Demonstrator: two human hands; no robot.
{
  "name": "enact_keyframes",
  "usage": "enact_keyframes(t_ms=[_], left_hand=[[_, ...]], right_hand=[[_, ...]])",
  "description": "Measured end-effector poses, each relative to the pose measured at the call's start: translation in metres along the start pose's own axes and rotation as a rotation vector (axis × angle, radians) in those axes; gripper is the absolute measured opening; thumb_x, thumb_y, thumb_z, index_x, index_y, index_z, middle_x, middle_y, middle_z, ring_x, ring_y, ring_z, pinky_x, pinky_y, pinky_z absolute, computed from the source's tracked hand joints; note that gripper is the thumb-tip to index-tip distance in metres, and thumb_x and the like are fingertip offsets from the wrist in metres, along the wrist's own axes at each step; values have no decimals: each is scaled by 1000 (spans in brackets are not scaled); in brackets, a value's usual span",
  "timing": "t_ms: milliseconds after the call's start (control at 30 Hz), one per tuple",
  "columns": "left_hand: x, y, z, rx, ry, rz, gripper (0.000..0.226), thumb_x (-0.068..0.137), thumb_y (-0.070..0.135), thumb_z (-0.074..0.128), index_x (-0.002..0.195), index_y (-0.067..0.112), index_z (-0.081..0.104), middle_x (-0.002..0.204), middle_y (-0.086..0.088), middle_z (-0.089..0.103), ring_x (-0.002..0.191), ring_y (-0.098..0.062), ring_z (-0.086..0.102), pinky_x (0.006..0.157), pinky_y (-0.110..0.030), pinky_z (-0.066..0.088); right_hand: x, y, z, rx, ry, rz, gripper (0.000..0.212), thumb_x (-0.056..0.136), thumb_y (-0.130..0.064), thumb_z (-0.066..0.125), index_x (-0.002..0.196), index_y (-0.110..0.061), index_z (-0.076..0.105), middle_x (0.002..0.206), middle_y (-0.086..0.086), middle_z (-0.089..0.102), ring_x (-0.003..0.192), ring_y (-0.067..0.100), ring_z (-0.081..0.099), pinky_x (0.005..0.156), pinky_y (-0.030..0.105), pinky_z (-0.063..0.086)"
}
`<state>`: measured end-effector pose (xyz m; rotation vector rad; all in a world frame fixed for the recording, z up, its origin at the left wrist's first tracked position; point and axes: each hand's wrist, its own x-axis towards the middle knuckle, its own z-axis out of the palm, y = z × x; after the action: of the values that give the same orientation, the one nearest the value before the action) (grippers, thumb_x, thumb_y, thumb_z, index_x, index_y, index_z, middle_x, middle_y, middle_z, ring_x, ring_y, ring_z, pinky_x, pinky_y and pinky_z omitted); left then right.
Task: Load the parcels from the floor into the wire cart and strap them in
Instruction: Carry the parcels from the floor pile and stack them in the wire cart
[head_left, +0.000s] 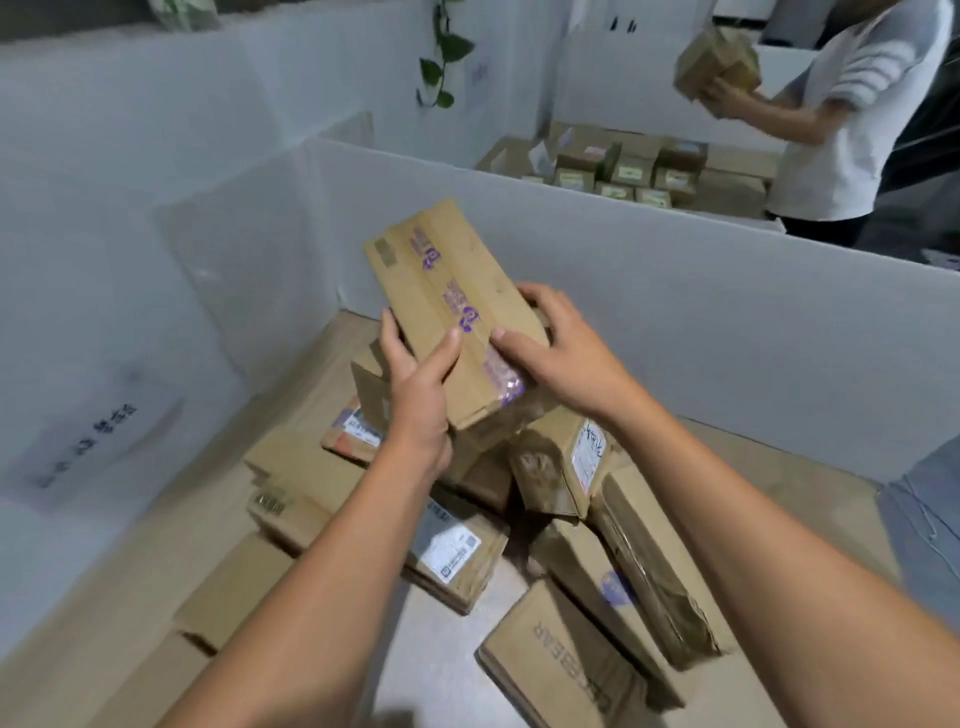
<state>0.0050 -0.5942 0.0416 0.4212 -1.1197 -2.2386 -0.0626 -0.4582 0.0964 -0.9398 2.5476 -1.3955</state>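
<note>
Both hands gripping one long parcel (447, 306) at frame centre, left hand (415, 384) grasping its left edge, right hand (556, 353) clasping its right, above piled parcels (550, 467).

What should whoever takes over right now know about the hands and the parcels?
The left hand grips the long parcel by its left edge; the right hand grips its right edge.
They hold it above the pile of parcels, jumbled inside the white-walled bin.
Done: many parcels are in the bin.
Left: set this one down, then strap; no strap is in view.
</note>
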Motion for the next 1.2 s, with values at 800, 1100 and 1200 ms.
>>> enact_keyframes(t_ms=[800, 1100, 1200], left_hand=[[-585, 121, -383, -99, 1069, 466, 94, 85, 44, 83, 159, 39, 25, 150, -1, 59, 133, -28, 61, 111, -57, 47], [-876, 41, -446, -502, 1658, 579, 65, 86, 41, 80, 139, 37, 44, 119, 5, 76, 110, -24, 74, 81, -42, 64], [-936, -6, -460, -570, 1760, 599, 66, 84, 39, 82, 139, 29, 46, 125, -2, 74, 111, -25, 74, 82, -45, 63]], right_hand=[[-448, -238, 378, 259, -1474, -274, 88, 74, -62, 79, 152, -46, 42, 149, 2, 51, 133, 18, 58, 114, 48, 46], [-752, -254, 449, -73, -1997, -558, 76, 81, -67, 77, 148, -59, 40, 147, -10, 47, 134, 12, 55, 108, 47, 51], [-826, -236, 471, -179, -2129, -709, 71, 95, -44, 73, 157, -38, 38, 148, -4, 54, 131, 13, 58, 108, 46, 51]])
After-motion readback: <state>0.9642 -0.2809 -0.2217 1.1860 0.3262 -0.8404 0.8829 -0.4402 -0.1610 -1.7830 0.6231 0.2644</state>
